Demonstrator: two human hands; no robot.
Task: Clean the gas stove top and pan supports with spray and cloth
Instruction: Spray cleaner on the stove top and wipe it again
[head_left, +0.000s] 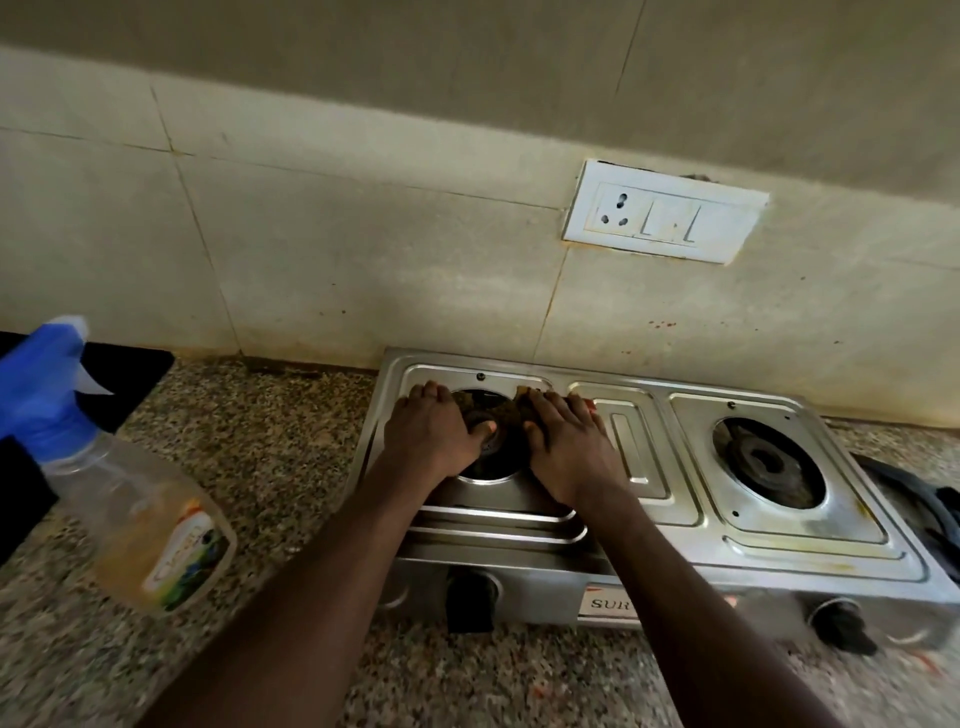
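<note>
Gas stove (649, 499) lower centre on counter (270, 441); steel, rigid, likely slick when sprayed. Left hand (431, 431) flat, open on left burner rim. Right hand (563, 447) presses dark cloth (511, 413): soft, bunch it. Spray bottle (135, 499) lower left.

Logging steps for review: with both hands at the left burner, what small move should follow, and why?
Probably wipe the cloth under the right hand around the left burner; the left hand braces the stove top, and pan supports are off.
</note>
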